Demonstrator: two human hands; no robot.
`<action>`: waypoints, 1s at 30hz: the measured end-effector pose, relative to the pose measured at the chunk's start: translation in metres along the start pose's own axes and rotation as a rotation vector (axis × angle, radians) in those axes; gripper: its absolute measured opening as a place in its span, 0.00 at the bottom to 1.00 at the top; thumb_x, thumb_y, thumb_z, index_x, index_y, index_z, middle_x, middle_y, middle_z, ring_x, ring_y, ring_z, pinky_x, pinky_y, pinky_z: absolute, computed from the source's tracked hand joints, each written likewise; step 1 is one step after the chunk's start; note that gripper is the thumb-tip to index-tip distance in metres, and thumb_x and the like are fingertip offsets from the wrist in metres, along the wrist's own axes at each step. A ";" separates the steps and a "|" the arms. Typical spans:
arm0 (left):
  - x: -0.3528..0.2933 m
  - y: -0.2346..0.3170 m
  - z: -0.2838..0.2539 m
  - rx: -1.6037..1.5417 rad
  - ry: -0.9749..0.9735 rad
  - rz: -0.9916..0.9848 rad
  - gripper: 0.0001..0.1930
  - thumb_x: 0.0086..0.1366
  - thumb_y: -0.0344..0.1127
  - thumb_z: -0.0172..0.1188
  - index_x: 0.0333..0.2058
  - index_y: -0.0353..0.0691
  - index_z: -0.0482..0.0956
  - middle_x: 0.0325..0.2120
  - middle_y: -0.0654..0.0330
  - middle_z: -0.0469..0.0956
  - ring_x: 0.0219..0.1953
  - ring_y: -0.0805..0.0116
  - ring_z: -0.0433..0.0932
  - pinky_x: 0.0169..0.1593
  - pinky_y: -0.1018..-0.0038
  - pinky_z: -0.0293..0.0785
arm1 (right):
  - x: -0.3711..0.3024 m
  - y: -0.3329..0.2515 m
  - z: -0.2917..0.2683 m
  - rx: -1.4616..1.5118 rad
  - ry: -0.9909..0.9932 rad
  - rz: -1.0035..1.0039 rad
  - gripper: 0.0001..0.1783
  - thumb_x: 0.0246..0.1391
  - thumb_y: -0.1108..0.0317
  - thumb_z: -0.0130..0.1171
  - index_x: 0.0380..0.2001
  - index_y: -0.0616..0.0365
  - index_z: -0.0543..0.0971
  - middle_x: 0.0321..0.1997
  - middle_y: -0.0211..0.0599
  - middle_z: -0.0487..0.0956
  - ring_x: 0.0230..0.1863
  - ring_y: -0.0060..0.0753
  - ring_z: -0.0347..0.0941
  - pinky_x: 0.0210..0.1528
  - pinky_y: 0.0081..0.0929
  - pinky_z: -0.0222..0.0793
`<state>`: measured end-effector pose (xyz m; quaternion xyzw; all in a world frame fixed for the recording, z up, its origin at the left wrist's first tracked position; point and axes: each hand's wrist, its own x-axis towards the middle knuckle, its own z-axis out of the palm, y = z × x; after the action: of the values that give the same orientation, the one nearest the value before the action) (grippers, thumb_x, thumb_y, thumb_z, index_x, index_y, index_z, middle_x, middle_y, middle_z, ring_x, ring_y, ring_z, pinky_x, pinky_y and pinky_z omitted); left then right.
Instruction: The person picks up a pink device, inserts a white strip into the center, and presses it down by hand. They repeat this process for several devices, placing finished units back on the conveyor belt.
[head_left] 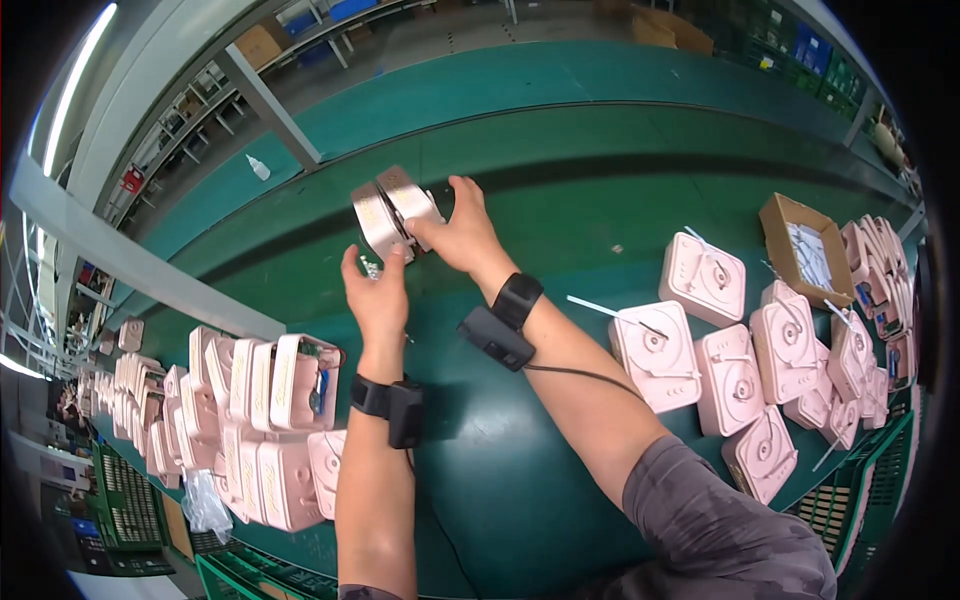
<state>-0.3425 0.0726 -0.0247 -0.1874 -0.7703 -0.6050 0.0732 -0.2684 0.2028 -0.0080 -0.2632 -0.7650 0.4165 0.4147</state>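
Note:
Two pink casings stand side by side ahead of me on the green surface, a left casing (371, 217) and a right casing (402, 188), with a narrow dark gap between them. My left hand (378, 295) is just in front of the left casing, thumb and fingers spread. Small white pieces (371, 267) show between those fingers; I cannot tell whether the hand touches them. My right hand (462, 238) is beside the right casing, fingers stretched apart. Its thumb reaches over the casing's near end, and whether it touches is unclear.
Pink turntable-shaped units (655, 345) lie at the right, some with pale strips. Behind them stands a cardboard box (780, 240) of white parts. Rows of pink casings (290, 385) and a clear plastic bag (207, 505) are at the left. A small white bottle (259, 168) is farther off.

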 end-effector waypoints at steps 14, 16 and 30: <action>0.000 0.031 0.036 0.257 -0.041 0.042 0.27 0.65 0.48 0.68 0.46 0.25 0.78 0.36 0.40 0.84 0.39 0.52 0.85 0.46 0.62 0.79 | -0.028 -0.007 -0.027 -0.142 0.107 -0.055 0.25 0.54 0.63 0.67 0.44 0.73 0.70 0.48 0.64 0.75 0.50 0.66 0.75 0.54 0.49 0.73; -0.005 0.031 0.034 0.265 -0.028 0.072 0.25 0.66 0.48 0.68 0.44 0.27 0.79 0.36 0.41 0.84 0.39 0.49 0.85 0.45 0.60 0.79 | -0.043 -0.017 -0.041 -0.105 0.078 0.009 0.25 0.54 0.63 0.67 0.44 0.73 0.69 0.47 0.64 0.75 0.50 0.66 0.74 0.54 0.49 0.73; -0.037 0.033 0.006 -0.274 -0.102 -0.029 0.15 0.72 0.42 0.61 0.33 0.34 0.78 0.20 0.66 0.75 0.20 0.74 0.71 0.25 0.72 0.69 | -0.254 -0.089 -0.223 -0.415 -0.273 -0.405 0.27 0.44 0.65 0.73 0.47 0.60 0.74 0.56 0.46 0.75 0.58 0.48 0.72 0.58 0.45 0.66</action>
<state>-0.2951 0.0779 -0.0087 -0.2150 -0.6859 -0.6952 -0.0013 0.0481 0.0600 0.0316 -0.1261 -0.9191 0.1920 0.3200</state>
